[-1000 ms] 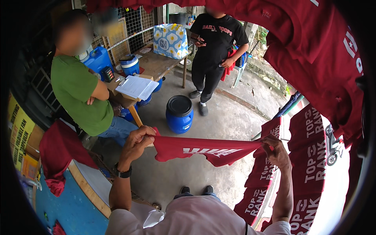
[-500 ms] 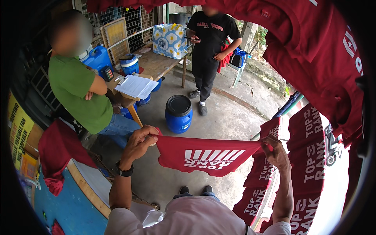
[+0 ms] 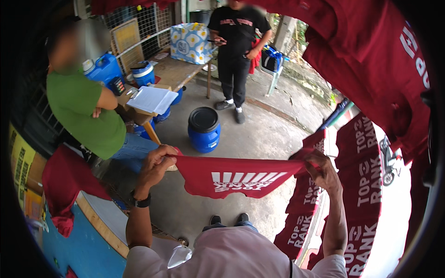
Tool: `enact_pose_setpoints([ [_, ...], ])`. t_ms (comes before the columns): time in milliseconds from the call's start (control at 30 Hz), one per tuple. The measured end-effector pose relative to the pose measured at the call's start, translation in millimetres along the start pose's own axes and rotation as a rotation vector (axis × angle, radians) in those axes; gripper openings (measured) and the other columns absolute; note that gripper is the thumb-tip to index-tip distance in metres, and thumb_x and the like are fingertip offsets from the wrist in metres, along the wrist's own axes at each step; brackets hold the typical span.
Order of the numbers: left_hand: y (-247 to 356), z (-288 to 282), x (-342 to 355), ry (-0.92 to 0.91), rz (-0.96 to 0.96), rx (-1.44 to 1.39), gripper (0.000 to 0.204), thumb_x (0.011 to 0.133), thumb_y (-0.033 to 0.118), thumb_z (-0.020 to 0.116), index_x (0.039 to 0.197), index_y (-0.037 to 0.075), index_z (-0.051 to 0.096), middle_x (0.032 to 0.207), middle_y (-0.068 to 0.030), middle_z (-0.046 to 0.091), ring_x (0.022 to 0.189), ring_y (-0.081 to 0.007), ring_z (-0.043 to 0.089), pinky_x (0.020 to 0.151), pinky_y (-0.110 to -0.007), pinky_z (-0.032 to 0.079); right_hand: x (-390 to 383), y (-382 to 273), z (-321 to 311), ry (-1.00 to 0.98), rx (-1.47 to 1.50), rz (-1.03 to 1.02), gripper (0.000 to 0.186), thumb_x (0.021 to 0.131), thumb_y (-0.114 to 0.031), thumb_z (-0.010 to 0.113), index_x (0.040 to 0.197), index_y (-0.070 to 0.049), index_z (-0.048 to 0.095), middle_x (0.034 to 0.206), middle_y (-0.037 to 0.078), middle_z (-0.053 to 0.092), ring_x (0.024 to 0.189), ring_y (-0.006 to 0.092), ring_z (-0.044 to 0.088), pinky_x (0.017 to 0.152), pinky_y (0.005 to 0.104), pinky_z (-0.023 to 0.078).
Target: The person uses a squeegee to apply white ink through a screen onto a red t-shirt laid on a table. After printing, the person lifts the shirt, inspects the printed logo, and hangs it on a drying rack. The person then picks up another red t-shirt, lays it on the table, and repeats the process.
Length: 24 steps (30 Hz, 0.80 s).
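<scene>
A dark red T-shirt with a white print stretches between my two hands, its top edge pulled nearly straight and its loose part hanging below. At the left end, my left hand, with a black watch on the wrist, pinches a corner between thumb and fingers. The other end is gripped by my right hand, whose fingers are bent around the cloth. The print appears upside down to me. Just right of my right hand hang more red printed shirts.
A blue barrel with a black lid stands on the concrete floor ahead. Two people, one in a green shirt and one in black, stand by a wooden table. A red cloth drapes over the blue board at lower left.
The shirt is still held at both ends, but its lower edge sits higher and its print looks more squashed. The surroundings have shifted slightly left in the view.
</scene>
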<state>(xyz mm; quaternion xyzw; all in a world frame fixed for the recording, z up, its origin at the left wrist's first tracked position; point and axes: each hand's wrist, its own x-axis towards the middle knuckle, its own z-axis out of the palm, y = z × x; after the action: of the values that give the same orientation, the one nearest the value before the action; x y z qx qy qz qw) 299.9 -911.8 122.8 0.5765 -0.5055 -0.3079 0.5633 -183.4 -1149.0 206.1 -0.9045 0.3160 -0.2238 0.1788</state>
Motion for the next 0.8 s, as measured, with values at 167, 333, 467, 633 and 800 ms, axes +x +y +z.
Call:
enact_pose_setpoints([
  [167, 2, -5, 5, -0.028, 0.033, 0.007, 0.010, 0.096, 0.001, 0.061, 0.103, -0.003, 0.068, 0.110, -0.0075, 0.069, 0.099, -0.0112, 0.062, 0.092, -0.028, 0.051, 5, -3, -7, -0.021, 0.120, -0.058, 0.017, 0.089, 0.007, 0.070, 0.106, 0.005, 0.072, 0.104, 0.018, 0.069, 0.097, 0.0334, 0.069, 0.084, 0.0417, 0.053],
  [333, 4, -10, 7, -0.006, -0.002, 0.036, 0.012, 0.095, 0.002, 0.062, 0.103, -0.004, 0.068, 0.111, -0.0075, 0.069, 0.099, -0.0114, 0.063, 0.092, -0.029, 0.051, 8, -5, -7, -0.042, 0.226, -0.074, 0.021, 0.089, 0.009, 0.068, 0.109, 0.006, 0.072, 0.114, 0.016, 0.071, 0.106, 0.0306, 0.070, 0.091, 0.0398, 0.054],
  [467, 9, -8, 7, 0.014, -0.059, 0.011, 0.012, 0.096, 0.003, 0.063, 0.105, -0.003, 0.069, 0.109, -0.0062, 0.069, 0.095, -0.0109, 0.063, 0.088, -0.028, 0.053, 6, -6, -6, -0.044, 0.180, -0.085, 0.020, 0.089, 0.010, 0.071, 0.108, 0.003, 0.073, 0.107, 0.017, 0.072, 0.098, 0.0316, 0.070, 0.083, 0.0406, 0.053],
  [633, 14, -6, 8, 0.017, -0.064, 0.044, 0.012, 0.097, 0.005, 0.065, 0.107, -0.001, 0.070, 0.103, -0.0045, 0.069, 0.094, -0.0096, 0.064, 0.087, -0.027, 0.054, 8, -3, -1, -0.025, 0.204, -0.091, 0.018, 0.087, 0.009, 0.072, 0.104, 0.005, 0.073, 0.107, 0.018, 0.072, 0.096, 0.0321, 0.070, 0.082, 0.0397, 0.053],
  [800, 11, -11, 6, -0.012, -0.103, 0.098, 0.014, 0.097, 0.006, 0.066, 0.108, -0.001, 0.071, 0.109, -0.0047, 0.071, 0.102, -0.0109, 0.064, 0.090, -0.027, 0.053, 7, -4, 4, -0.037, 0.304, -0.036, 0.017, 0.087, 0.013, 0.067, 0.102, 0.006, 0.073, 0.104, 0.013, 0.071, 0.093, 0.0226, 0.071, 0.071, 0.0333, 0.057],
])
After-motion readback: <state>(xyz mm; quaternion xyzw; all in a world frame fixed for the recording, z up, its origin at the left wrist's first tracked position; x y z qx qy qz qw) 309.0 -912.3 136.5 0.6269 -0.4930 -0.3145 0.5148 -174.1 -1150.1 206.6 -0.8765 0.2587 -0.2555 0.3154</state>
